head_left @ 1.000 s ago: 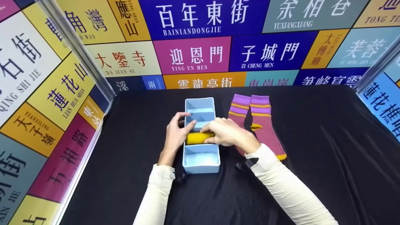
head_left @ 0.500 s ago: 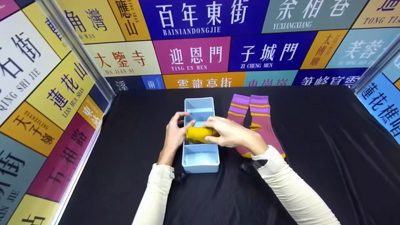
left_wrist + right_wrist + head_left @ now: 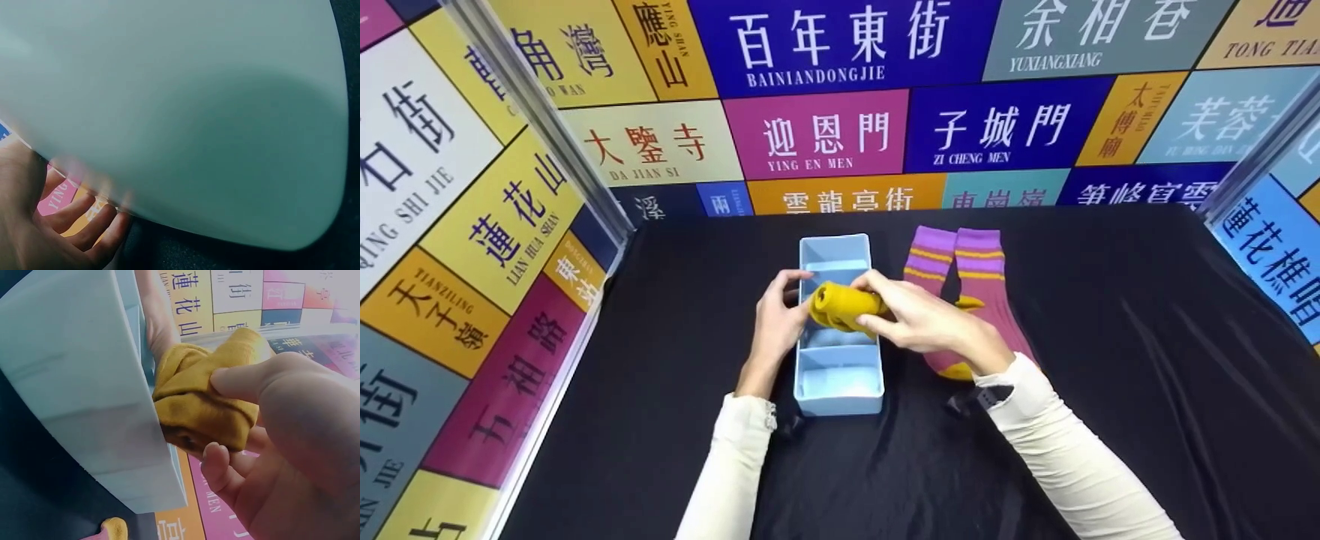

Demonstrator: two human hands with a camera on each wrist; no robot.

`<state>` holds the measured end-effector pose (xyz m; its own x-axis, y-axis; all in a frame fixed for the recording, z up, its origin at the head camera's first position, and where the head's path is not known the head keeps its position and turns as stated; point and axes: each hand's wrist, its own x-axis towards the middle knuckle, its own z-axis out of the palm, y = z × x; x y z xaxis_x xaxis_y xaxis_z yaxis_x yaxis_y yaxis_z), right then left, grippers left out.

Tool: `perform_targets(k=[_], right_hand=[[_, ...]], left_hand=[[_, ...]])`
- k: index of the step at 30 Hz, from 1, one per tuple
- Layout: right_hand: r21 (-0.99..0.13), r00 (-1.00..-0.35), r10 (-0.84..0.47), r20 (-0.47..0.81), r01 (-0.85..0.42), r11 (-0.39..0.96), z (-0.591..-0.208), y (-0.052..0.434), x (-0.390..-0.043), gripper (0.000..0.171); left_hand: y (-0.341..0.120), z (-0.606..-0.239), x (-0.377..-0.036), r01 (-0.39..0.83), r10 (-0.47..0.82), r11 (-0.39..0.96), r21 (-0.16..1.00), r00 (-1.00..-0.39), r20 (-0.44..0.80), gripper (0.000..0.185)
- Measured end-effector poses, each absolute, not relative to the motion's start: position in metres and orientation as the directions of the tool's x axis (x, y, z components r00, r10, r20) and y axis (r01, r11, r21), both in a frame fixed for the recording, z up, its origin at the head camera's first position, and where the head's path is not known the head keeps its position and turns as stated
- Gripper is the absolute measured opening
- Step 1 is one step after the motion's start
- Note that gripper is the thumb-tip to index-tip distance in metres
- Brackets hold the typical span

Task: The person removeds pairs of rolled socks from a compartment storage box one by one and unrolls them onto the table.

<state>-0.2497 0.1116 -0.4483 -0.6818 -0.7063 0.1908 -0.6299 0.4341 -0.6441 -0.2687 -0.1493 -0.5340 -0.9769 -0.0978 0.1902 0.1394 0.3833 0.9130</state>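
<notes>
A rolled-up mustard-yellow sock [image 3: 846,304] is held just above the middle of a light blue divided storage box [image 3: 840,381]. My right hand [image 3: 919,315] pinches it between thumb and fingers. The right wrist view shows the soft folds of the sock [image 3: 208,391] in front of the box's outer wall [image 3: 84,382]. My left hand [image 3: 780,315] holds the box's left rim, thumb and forefinger at its edge. In the left wrist view the box wall [image 3: 225,140] fills most of the picture, with bent fingers [image 3: 95,225] showing at its lower edge.
A pair of pink-and-purple striped socks [image 3: 990,296] lies flat just right of the box, partly behind the right hand. Black cloth [image 3: 660,360] covers the table. Panels with large lettering [image 3: 817,131] stand at the back and sides.
My right hand has lifted the rolled sock up out of the box's middle compartment and tilted it, so its rolled end shows. The left hand has stayed on the rim.
</notes>
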Motion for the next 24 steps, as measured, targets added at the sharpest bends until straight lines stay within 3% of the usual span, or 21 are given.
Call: perform_targets(k=[17, 24], right_hand=[[-0.732, -0.721, -0.622, 0.306, -0.596, 0.331, -0.453, 0.13, -0.253, 0.041], [-0.747, -0.75, -0.592, 0.296, -0.568, 0.345, -0.452, 0.145, -0.253, 0.043]], left_hand=[[-0.146, -0.533, -0.269, 0.115, -0.108, 0.385, 0.916, -0.98, 0.168, 0.036], [-0.147, -0.533, -0.269, 0.117, -0.107, 0.387, 0.915, -0.98, 0.171, 0.036]])
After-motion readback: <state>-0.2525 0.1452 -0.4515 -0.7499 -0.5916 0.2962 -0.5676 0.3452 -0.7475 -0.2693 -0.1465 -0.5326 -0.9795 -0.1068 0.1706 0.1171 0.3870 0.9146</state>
